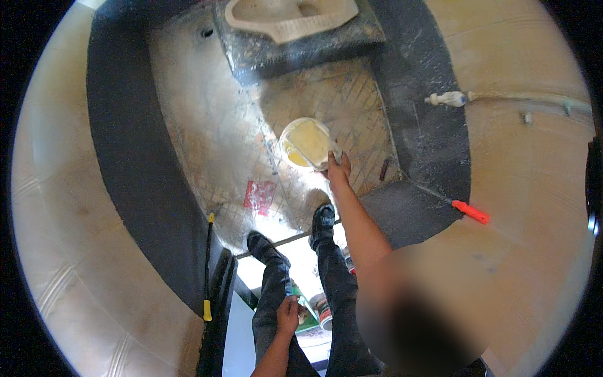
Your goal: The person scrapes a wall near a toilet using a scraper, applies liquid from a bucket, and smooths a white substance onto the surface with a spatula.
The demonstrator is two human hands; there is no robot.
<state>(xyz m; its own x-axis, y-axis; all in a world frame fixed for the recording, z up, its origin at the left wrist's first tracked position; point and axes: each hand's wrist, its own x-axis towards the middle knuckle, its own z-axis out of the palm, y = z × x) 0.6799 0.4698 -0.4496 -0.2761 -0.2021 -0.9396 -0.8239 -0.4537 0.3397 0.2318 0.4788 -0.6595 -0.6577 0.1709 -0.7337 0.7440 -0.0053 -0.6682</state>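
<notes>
Nearest me, my left hand (288, 316) hangs low by my leg, fingers curled; something pale shows at the fingertips, but I can't tell whether I'm gripping it. Just past it sits a can (323, 312), down between my legs. Next come my 2 shoes: left shoe (260, 245), right shoe (323, 220), planted a little apart. A red sheet (259, 196) lies flat on the floor, and I'd watch my footing near it.

Now the business end! My right hand reaches out, well apart from the left, thumb and fingers clamped at the near right rim of the round white bucket (303, 119). There it is, on the tiled floor ahead of me, yellow contents (296, 158) showing inside. With just 1 hand on 1 side, I judge it best to pull low and evenly; a jerk upward could tip it and slop the yellow out. My left hand could steady the opposite rim.

Off right, a red-handled tool (470, 212) rests by the wall. Farthest away, the squat pan (292, 25) tops its dark step.
</notes>
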